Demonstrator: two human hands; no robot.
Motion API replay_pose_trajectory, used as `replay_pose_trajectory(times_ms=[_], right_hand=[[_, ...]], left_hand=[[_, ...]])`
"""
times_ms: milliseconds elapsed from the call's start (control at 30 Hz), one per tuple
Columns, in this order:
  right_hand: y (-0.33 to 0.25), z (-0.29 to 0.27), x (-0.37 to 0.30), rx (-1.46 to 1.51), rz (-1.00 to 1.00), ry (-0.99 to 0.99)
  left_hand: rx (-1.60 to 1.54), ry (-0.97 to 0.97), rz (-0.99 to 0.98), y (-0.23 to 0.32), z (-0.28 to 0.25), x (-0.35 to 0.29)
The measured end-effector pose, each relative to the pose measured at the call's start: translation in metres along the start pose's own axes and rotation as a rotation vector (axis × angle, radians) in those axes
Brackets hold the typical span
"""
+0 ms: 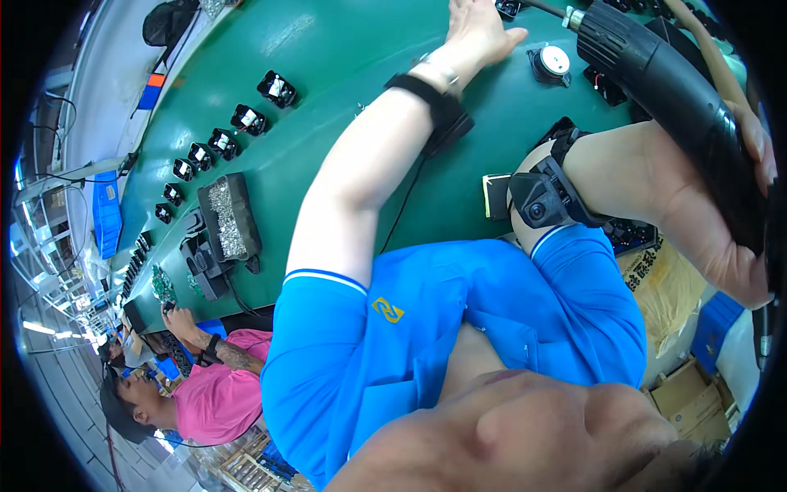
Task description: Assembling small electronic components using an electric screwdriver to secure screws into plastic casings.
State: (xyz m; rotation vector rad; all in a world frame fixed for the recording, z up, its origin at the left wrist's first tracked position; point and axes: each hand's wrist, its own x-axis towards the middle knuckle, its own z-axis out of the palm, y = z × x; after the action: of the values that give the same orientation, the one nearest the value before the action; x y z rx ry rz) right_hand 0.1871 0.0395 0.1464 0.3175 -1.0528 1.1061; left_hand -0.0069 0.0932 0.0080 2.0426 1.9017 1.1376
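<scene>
My left hand (478,31) reaches to the top edge of the head view, its thumb stretched out and apart; the fingertips are partly cut off. Just right of its fingers sits a small black housing (508,8), and I cannot tell whether they touch. My right hand (742,266) is wrapped round a black electric screwdriver (656,70), partly hidden by the tool and the rim. The bit of the screwdriver points left toward the housing. Below it on the green table (344,49) lies a round speaker (554,64) with a white face, beside another black housing (605,86).
Several open black housings (248,120) stand in a row at the left. A dark tray of small metal screws (227,217) lies nearer. A co-worker in a pink shirt (217,394) handles a green circuit board (162,283). Cardboard boxes (693,398) stand at lower right.
</scene>
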Motion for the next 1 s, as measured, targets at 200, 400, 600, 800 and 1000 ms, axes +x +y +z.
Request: replay_pose_trajectory(times_ms=[200,400,600,800,1000], right_hand=[[0.002,-0.009,-0.002,0.01,0.005,-0.012],[-0.003,-0.011,0.001,0.005,0.008,-0.003],[0.024,-0.012,-0.004,0.038,0.067,-0.04],[0.029,0.01,0.004,0.072,0.121,-0.095],[0.05,0.032,0.007,0.118,0.203,-0.211]], left_hand=[[0.334,0.178,-0.21,-0.026,0.051,0.033],[0.328,0.039,-0.274,-0.01,0.032,0.039],[-0.029,0.111,-0.15,-0.01,-0.015,0.001],[-0.038,0.182,0.036,-0.003,-0.085,-0.079],[-0.105,0.281,0.111,-0.018,-0.119,-0.119]])
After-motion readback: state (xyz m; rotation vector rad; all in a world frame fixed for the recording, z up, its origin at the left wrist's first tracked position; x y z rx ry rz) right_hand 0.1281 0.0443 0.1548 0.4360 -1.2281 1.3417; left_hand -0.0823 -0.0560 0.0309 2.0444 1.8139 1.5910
